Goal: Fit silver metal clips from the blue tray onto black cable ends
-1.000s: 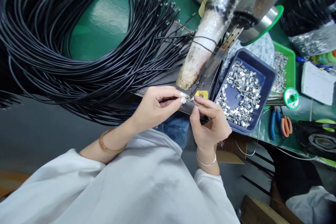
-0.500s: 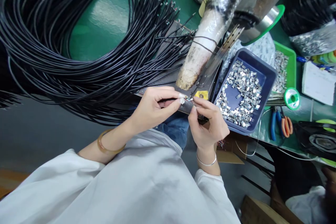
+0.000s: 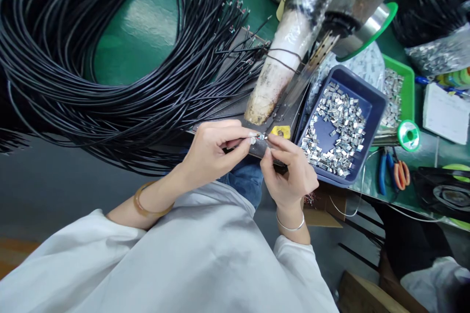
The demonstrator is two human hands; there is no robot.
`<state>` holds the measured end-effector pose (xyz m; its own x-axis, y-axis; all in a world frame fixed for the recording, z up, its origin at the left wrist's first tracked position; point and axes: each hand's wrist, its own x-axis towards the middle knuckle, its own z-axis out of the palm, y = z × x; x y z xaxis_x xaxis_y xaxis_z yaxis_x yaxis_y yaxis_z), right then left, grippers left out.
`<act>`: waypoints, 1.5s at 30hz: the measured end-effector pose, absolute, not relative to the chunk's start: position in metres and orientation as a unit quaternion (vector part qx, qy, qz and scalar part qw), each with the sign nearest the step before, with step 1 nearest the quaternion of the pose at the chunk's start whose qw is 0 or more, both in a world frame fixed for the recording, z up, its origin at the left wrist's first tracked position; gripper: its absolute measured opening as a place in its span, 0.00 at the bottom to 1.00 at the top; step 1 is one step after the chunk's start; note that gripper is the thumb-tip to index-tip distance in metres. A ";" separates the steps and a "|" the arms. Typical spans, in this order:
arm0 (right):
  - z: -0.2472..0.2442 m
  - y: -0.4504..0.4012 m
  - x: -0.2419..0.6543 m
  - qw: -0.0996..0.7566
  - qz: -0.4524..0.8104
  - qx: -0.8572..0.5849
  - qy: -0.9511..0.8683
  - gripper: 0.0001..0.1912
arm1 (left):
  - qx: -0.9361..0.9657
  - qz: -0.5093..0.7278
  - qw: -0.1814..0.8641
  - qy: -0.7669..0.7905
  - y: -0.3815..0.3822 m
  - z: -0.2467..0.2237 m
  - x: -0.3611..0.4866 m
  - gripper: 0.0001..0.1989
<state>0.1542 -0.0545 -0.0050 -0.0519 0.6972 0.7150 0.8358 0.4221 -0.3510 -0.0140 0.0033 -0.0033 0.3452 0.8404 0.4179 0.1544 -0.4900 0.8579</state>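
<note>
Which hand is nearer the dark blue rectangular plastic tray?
Right. The right hand is just left of the blue tray; the left hand is farther left.

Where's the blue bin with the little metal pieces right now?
In the head view, the blue bin sits right of centre, just beyond the right hand and beside the green tray.

1 cam, worn on head, facing fwd & steeply down. Shirt point(image 3: 205, 254) fills btm ctr, v. close to lens; left hand point(image 3: 213, 150) & right hand point(image 3: 290, 172) near ctr, a bit further off. Table point(image 3: 147, 19) seen from above across top, its edge sloping down to R. Cables point(image 3: 139, 93) upper L, blue tray point(image 3: 372, 100) R of ctr, floor point(image 3: 73, 181) lower L.
</note>
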 end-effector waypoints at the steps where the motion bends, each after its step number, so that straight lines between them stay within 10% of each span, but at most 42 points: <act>1: -0.005 -0.054 0.154 0.439 -0.079 -0.532 -0.720 0.08 | 0.732 0.459 0.371 0.341 0.003 -0.003 -0.014 0.09; 24: -0.005 -0.055 0.154 0.521 0.118 -0.543 -0.648 0.06 | 0.731 0.453 0.392 0.327 -0.009 -0.005 -0.017 0.04; 33: -0.011 -0.059 0.153 0.462 -0.111 -0.529 -0.703 0.11 | 0.598 0.468 0.543 0.359 -0.012 -0.002 -0.005 0.06; 45: -0.012 -0.050 0.148 0.492 -0.050 -0.554 -0.670 0.10 | 0.519 0.459 0.598 0.403 -0.004 -0.006 0.007 0.03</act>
